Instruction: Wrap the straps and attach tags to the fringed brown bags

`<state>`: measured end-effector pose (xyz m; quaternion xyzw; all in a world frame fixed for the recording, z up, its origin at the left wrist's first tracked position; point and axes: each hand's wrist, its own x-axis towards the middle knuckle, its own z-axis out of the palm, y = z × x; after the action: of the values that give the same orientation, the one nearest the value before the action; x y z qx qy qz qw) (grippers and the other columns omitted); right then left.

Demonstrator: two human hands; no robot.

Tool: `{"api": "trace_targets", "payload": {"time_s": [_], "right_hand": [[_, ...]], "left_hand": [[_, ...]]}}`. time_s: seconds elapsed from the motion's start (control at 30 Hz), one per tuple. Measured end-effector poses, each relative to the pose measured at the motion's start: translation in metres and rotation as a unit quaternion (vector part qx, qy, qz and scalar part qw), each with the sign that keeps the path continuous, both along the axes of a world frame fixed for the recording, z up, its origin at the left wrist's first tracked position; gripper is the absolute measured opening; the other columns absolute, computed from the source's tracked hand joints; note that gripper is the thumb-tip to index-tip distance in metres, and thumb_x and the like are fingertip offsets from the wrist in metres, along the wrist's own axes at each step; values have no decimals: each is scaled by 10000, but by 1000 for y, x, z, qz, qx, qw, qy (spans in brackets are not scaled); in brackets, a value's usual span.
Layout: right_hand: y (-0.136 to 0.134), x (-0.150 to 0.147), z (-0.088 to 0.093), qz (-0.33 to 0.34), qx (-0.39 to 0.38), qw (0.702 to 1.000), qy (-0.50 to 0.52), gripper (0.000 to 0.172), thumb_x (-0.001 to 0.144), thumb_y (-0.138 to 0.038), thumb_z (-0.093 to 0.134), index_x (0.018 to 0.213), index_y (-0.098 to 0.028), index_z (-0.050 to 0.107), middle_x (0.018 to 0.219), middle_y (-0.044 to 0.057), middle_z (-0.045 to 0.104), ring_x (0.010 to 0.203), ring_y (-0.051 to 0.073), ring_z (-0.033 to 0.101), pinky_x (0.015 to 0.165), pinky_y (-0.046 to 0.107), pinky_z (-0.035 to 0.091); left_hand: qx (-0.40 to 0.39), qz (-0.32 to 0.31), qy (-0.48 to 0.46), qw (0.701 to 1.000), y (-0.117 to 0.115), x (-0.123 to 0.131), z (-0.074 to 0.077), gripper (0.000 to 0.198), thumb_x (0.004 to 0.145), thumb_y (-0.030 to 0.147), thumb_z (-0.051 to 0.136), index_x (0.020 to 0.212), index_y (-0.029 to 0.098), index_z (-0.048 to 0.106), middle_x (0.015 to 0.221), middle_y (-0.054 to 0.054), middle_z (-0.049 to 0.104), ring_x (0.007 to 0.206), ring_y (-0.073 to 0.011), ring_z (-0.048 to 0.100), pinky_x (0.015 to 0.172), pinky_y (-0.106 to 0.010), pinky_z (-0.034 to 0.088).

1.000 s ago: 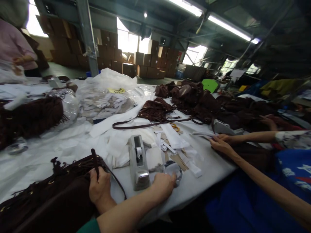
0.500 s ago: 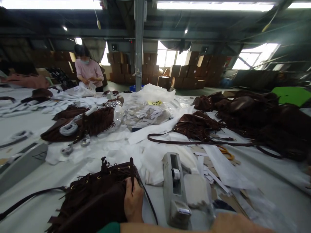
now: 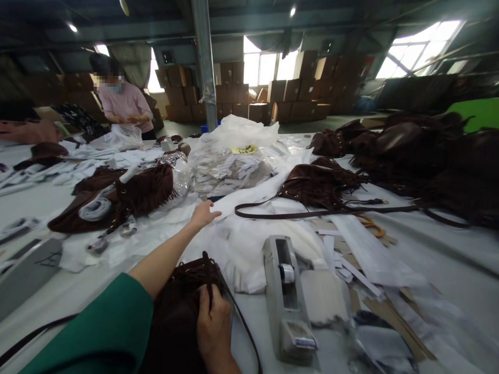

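Head camera: The left hand (image 3: 203,214), a second ago to the right of the tape dispenser (image 3: 286,320), now stretches forward over the table (image 3: 251,304), thumb and fingers apart and seemingly empty, near the clear sack (image 3: 230,174) of paper slips. The right hand (image 3: 214,319) keeps its pinch on the short strap (image 3: 206,265) of the brown fringed bag (image 3: 171,327), which lies close in, partly hidden by the green sleeve (image 3: 105,322). The switch leaves one hand apparently steadying the bag, the other away from the dispenser.
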<state>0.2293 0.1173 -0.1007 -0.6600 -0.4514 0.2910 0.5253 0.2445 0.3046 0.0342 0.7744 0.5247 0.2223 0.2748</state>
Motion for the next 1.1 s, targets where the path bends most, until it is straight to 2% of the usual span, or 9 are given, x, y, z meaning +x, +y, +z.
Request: {"api": "trace_targets", "payload": {"time_s": [0.13, 0.27, 0.37, 0.47, 0.6, 0.7, 0.83, 0.97, 1.1], "right_hand": [[1, 0, -1, 9, -18, 1000, 2, 326, 953, -382, 365, 830, -220, 620, 687, 37, 664, 621, 208, 624, 572, 289, 416], [2, 0, -1, 13, -14, 1000, -2, 325, 948, -387, 367, 833, -223, 623, 693, 41, 667, 614, 211, 624, 552, 293, 414], [3, 0, 0, 16, -14, 1000, 3, 317, 946, -382, 370, 833, -225, 622, 690, 37, 667, 616, 212, 625, 554, 293, 417], [3, 0, 1, 18, -18, 1000, 5, 319, 947, -378, 368, 838, -222, 624, 699, 37, 672, 634, 212, 631, 571, 292, 422], [3, 0, 2, 15, -9, 1000, 0, 328, 948, -384, 370, 860, -213, 636, 749, 47, 692, 675, 211, 644, 598, 287, 423], [3, 1, 4, 10, 3, 1000, -6, 346, 943, -394, 377, 834, -203, 644, 714, 47, 686, 655, 205, 641, 597, 278, 420], [4, 3, 5, 12, 15, 1000, -5, 345, 931, -397, 391, 810, -201, 648, 727, 48, 693, 670, 201, 643, 613, 270, 427], [5, 4, 3, 14, 15, 1000, -5, 344, 920, -398, 395, 811, -201, 655, 762, 45, 695, 708, 203, 639, 652, 274, 442], [6, 6, 0, 13, 33, 999, -4, 349, 908, -409, 410, 814, -188, 664, 761, 44, 690, 720, 200, 630, 676, 279, 455]], "left_hand": [[-14, 12, 16, 1000, 15, -19, -39, 353, 884, 351, 564, 1170, 144, 557, 1175, -73, 572, 1004, -248, 584, 835, -424, 513], [-22, 29, 44, 998, 39, -29, -70, 352, 880, 366, 566, 1149, 138, 570, 1158, -61, 579, 996, -259, 586, 831, -419, 514], [-21, 43, 69, 996, 57, -33, -85, 299, 895, 362, 542, 1095, 146, 591, 1118, -69, 599, 978, -224, 590, 845, -418, 497], [-4, 58, 78, 995, 70, -36, -90, 216, 912, 290, 490, 950, 141, 642, 1043, -110, 627, 1045, -230, 551, 903, -390, 423], [3, 63, 56, 996, 76, -45, -83, 196, 843, 220, 508, 768, 143, 672, 939, -118, 660, 1051, -247, 538, 862, -301, 388], [-43, 55, 28, 997, 69, -56, -74, 227, 792, 259, 560, 610, 141, 628, 685, -78, 645, 798, -203, 587, 712, -265, 414], [-148, 43, -37, 987, 48, -81, -63, 369, 831, 411, 526, 575, 147, 550, 468, -13, 529, 460, -117, 459, 497, -238, 378], [-206, 53, -130, 968, 20, -138, -37, 410, 857, 494, 491, 607, 170, 467, 463, 29, 470, 406, -77, 382, 447, -220, 380], [-163, 99, -218, 957, -23, -227, 7, 413, 957, 402, 349, 627, 164, 418, 482, 81, 386, 440, -24, 346, 512, -166, 382]]}}
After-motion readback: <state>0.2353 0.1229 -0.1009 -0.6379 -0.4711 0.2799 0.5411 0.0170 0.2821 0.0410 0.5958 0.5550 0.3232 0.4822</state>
